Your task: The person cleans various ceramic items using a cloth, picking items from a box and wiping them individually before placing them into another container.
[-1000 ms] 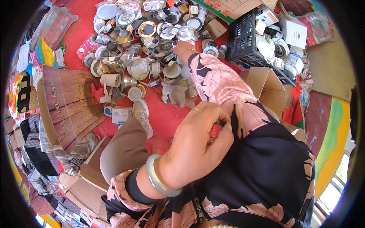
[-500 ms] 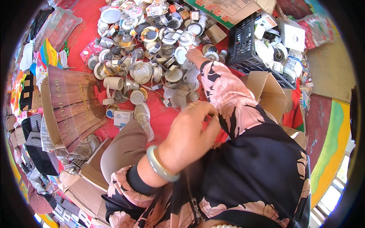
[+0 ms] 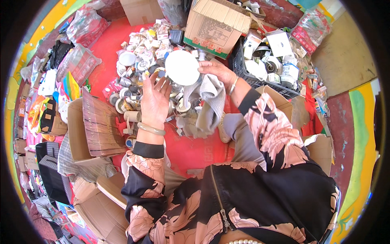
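Observation:
A round white disc-shaped lamp (image 3: 181,67) is held up above a heap of light fittings (image 3: 142,61). My right hand (image 3: 221,74) is closed on its right edge, thumb and fingers pinching the rim. A grey cloth (image 3: 212,99) hangs just under that hand; whether the fingers also grip it is hard to tell. My left hand (image 3: 156,97) is raised at the lamp's lower left, palm up and fingers spread, holding nothing. Below the cloth lies crumpled clear plastic (image 3: 191,125) on the red floor covering (image 3: 195,152).
Behind the heap stands a large cardboard box (image 3: 217,26). A black crate (image 3: 239,65) full of fittings is at the right, beside an open carton (image 3: 276,103). At the left are a wood-patterned carton (image 3: 101,126) and a black bag (image 3: 53,175).
My right hand has come back from the heap with the white lamp. My left hand has moved forward and left, opening its fingers. The grey cloth now hangs above the floor.

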Tool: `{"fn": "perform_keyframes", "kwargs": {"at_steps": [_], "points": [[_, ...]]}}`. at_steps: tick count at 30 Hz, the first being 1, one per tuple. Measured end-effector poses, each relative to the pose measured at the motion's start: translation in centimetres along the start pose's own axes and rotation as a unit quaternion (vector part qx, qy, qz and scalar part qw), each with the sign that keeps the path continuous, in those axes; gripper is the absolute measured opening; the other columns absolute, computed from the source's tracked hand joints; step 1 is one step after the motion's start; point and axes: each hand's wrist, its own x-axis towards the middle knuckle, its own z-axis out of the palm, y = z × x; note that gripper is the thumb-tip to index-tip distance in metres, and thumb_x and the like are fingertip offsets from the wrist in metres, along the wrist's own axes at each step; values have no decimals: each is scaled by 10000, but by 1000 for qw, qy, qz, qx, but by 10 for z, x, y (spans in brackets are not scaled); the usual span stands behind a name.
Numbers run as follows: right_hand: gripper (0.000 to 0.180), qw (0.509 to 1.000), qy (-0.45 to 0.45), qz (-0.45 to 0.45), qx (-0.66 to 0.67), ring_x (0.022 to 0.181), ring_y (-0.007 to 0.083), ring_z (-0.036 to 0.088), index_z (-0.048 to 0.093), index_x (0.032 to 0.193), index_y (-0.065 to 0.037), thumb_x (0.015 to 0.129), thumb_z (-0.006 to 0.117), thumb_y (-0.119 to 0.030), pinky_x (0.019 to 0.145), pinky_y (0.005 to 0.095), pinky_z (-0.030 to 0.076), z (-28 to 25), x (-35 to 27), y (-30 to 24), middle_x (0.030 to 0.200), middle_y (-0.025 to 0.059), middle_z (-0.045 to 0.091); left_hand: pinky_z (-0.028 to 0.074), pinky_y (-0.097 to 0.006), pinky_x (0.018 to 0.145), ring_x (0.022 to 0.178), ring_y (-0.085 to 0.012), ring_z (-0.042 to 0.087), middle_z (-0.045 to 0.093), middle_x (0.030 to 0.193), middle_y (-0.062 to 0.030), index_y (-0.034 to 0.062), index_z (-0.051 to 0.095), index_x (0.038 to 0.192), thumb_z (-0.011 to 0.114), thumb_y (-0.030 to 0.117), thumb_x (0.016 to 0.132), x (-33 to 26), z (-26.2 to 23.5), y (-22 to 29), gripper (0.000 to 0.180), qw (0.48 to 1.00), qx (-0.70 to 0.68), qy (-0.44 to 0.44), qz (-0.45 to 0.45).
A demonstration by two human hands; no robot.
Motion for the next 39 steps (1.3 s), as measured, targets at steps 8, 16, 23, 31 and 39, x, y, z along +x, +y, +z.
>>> {"fn": "perform_keyframes", "kwargs": {"at_steps": [8, 16, 23, 31, 39], "points": [[319, 991, -56, -89, 88, 954, 152, 582, 545, 1125, 22, 839, 567, -118, 841, 269, 447, 53, -44, 29, 1042, 81, 614, 332, -421, 981, 1158, -263, 449, 474, 1239, -149, 1, 362, 1277, 275, 584, 898, -42, 46, -2, 700, 991, 47, -125, -12], [265, 982, 47, -53, 177, 714, 121, 616, 558, 1073, 14, 829, 579, -88, 648, 240, 500, 64, -33, 41, 862, 38, 626, 410, -391, 924, 1061, -262, 525, 531, 1167, -141, 21, 399, 1263, 286, 548, 913, -32, 39, -4, 643, 992, 71, -102, 4], [270, 971, 79, -43, -221, 800, 100, 581, 624, 1000, 6, 866, 548, -216, 726, 227, 463, 68, -32, 7, 949, 51, 639, 465, -379, 847, 1020, -244, 551, 551, 1138, -110, 78, 450, 1221, 342, 583, 881, -18, 35, -5, 618, 997, -7, 53, 64], [304, 917, 171, -326, 152, 1031, 237, 559, 543, 1113, 24, 905, 442, -174, 929, 358, 433, 72, -67, -63, 1084, 135, 591, 445, -403, 891, 1074, -245, 522, 534, 1182, -78, 96, 471, 1219, 349, 472, 908, -18, 18, -7, 503, 992, -116, 20, 36], [486, 636, 180, -372, -652, 1124, 364, 460, 503, 1219, -72, 738, 555, -19, 953, 436, 341, 143, -41, 38, 1208, 155, 508, 415, -389, 937, 1100, -265, 507, 532, 1179, -119, 36, 471, 1208, 293, 381, 912, -22, 8, -22, 488, 995, -73, -55, 50]]}}
